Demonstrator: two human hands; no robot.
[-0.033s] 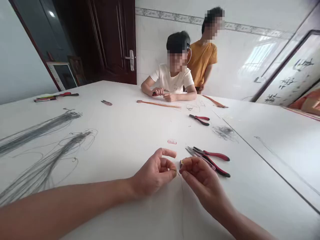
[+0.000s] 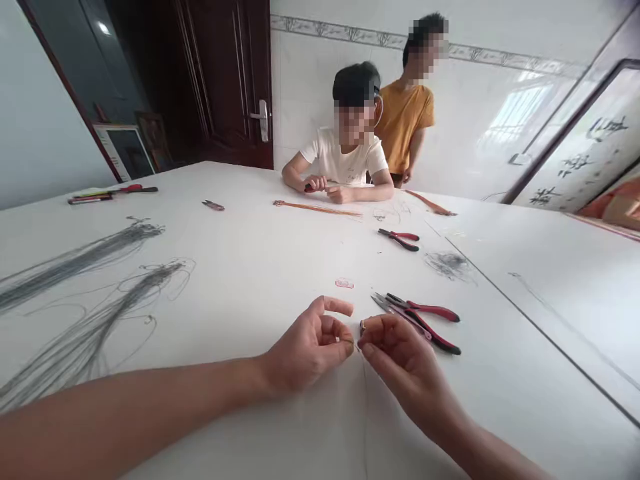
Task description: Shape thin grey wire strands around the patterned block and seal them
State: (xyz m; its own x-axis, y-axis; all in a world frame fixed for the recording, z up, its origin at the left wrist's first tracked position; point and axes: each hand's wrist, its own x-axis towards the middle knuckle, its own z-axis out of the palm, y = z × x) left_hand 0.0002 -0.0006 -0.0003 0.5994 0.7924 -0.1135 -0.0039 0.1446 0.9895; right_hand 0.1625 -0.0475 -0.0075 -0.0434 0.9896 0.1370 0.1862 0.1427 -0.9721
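My left hand [image 2: 310,347] and my right hand [image 2: 400,360] meet fingertip to fingertip low over the white table [image 2: 260,260]. Both are closed in a pinch on a thin dark wire [image 2: 364,413], which trails from the fingertips toward the near edge. A small dark-and-brass piece [image 2: 362,326] shows at my right index fingertip. Red-handled pliers [image 2: 425,319] lie just beyond my right hand, not touched.
Long grey wire bundles [image 2: 95,313] lie at the left. Farther off are a second pair of pliers [image 2: 400,239], a wire tangle [image 2: 450,263], a small pink ring [image 2: 344,283] and copper strands [image 2: 320,209]. A seated person in white [image 2: 345,163] works opposite; another in orange [image 2: 405,113] stands behind.
My right hand has shifted very slightly; otherwise nothing has visibly moved.
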